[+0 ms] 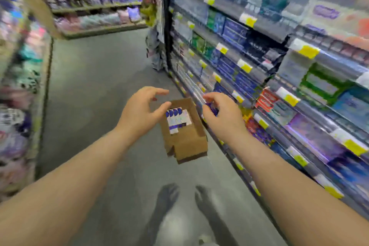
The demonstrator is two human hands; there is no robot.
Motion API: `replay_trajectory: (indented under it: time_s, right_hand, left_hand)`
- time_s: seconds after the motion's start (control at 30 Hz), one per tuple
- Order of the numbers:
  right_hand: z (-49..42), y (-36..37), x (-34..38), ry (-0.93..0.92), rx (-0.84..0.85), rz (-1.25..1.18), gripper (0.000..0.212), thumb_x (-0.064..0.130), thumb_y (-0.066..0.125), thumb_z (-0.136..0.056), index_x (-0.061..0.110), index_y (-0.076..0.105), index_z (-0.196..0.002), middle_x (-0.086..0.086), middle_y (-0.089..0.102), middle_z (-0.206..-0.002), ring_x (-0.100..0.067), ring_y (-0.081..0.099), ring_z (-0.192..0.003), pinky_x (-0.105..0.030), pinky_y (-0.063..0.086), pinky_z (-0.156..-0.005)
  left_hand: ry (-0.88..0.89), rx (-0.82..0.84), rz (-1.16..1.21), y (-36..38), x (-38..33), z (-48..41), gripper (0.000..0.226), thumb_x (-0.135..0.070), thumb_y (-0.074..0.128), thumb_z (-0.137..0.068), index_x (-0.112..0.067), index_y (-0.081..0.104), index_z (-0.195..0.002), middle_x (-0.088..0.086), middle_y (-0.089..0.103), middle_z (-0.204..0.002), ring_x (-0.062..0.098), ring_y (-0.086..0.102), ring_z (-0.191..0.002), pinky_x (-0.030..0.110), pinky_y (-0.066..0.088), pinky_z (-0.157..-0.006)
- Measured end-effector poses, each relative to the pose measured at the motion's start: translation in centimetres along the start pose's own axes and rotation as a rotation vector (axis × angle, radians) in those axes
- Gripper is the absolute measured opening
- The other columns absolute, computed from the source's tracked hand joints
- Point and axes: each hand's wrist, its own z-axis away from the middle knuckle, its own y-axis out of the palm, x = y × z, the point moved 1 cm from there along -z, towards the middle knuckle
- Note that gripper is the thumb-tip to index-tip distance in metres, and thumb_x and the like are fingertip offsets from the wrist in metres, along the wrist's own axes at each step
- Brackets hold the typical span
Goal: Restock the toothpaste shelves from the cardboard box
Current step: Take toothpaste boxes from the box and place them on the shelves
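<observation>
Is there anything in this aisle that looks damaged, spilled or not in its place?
Nothing looks spilled or damaged. The cardboard box sits on the floor by the shelves, slightly askew to them, with toothpaste cartons inside. The blur hides fine detail.

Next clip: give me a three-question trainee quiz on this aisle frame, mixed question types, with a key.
1. True or false: the open brown cardboard box sits on the grey floor.
2. Which side of the aisle are the shelves with yellow price tags on? A) the person's left B) the person's right C) straight behind the box
3. Fill in: the white-and-purple cartons stand in the box's ____ end, away from the person.

Key
1. True.
2. B.
3. Far. The left hand hovers open above the box. The right hand is curled near the shelf edge; whether its grip holds a purple item is too blurred to tell.
</observation>
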Motion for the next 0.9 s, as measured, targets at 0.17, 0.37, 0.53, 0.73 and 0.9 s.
replay_trajectory:
  time_s: [0.17, 0.37, 0.53, 0.73, 0.9]
  right_hand:
    - [-8.8, 7.6, 1.1, -0.052, 0.089, -0.022, 0.029, 0.022, 0.055, -0.089, 0.017, 0.059, -0.118, 0.006, 0.059, -0.103, -0.010, 0.051, -0.097, -0.020, 0.033, -0.078]
    - [-20.6, 15.2, 2.9, -0.121, 0.238, -0.084, 0.030, 0.023, 0.053, -0.091, 0.018, 0.057, -0.120, 0.007, 0.058, -0.105, -0.010, 0.051, -0.095, -0.029, 0.044, -0.087]
    - [-28.8, 20.2, 5.4, -0.143, 0.290, -0.096, 0.028, 0.024, 0.054, -0.091, 0.019, 0.058, -0.118, 0.006, 0.059, -0.105, -0.011, 0.051, -0.096, -0.027, 0.043, -0.086]
    - [-38.5, 27.6, 6.3, -0.093, 0.281, -0.096, 0.027, 0.024, 0.056, -0.090, 0.019, 0.059, -0.116, 0.008, 0.056, -0.102, -0.010, 0.050, -0.094, -0.027, 0.043, -0.086]
    - [-46.5, 32.8, 6.6, 0.041, 0.227, -0.050, 0.030, 0.028, 0.054, -0.091, 0.021, 0.058, -0.120, 0.007, 0.057, -0.107, -0.012, 0.049, -0.108, -0.029, 0.041, -0.094]
  left_hand:
    - [-0.124, -0.036, -0.045, -1.7, 8.7, -3.5, 0.030, -0.038, 0.064, -0.082, -0.026, 0.065, -0.110, -0.018, 0.057, -0.101, 0.005, 0.055, -0.084, 0.015, 0.040, -0.080]
    - [-0.243, -0.070, -0.074, -3.5, 16.5, -10.2, 0.025, -0.027, 0.069, -0.084, -0.025, 0.066, -0.109, -0.015, 0.059, -0.101, 0.008, 0.057, -0.086, 0.016, 0.041, -0.081]
    - [-0.293, -0.075, -0.106, -5.4, 22.7, -15.6, 0.025, -0.025, 0.070, -0.084, -0.021, 0.067, -0.109, -0.011, 0.061, -0.100, 0.006, 0.055, -0.083, 0.009, 0.038, -0.079]
    - [-0.305, -0.039, -0.040, -6.4, 32.5, -23.4, 0.025, -0.024, 0.071, -0.083, -0.017, 0.068, -0.107, -0.007, 0.062, -0.098, 0.010, 0.057, -0.084, 0.014, 0.039, -0.079]
    - [-0.259, 0.082, 0.010, -6.0, 41.0, -31.6, 0.042, -0.055, 0.052, -0.077, -0.028, 0.067, -0.106, -0.022, 0.060, -0.093, 0.000, 0.054, -0.083, 0.014, 0.041, -0.081]
